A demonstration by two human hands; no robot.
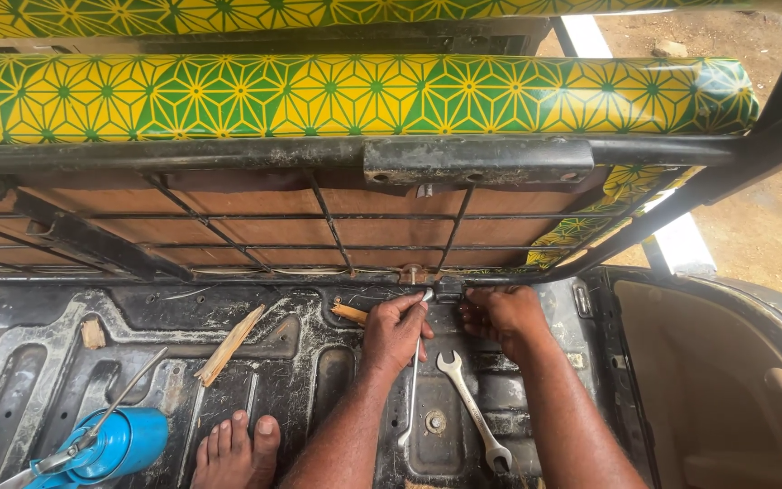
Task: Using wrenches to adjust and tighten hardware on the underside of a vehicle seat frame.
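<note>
A bare foot (235,450) is resting at the bottom edge on the dirty black metal vehicle floor (38,362). Just right, a silver open-ended spanner (473,409) is lying free. Above it, the left hand (397,328) is gripping a second slim silver wrench (412,389), fingers curled round its top. The right hand (504,314) is pinching the small black bracket (449,288) at centre, seemingly steadying it under the green-and-yellow patterned seat (355,95).

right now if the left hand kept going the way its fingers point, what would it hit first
Probably the small bracket on the black frame bar. The left hand points up toward it, already holding a wrench there; depth is unclear.
</note>
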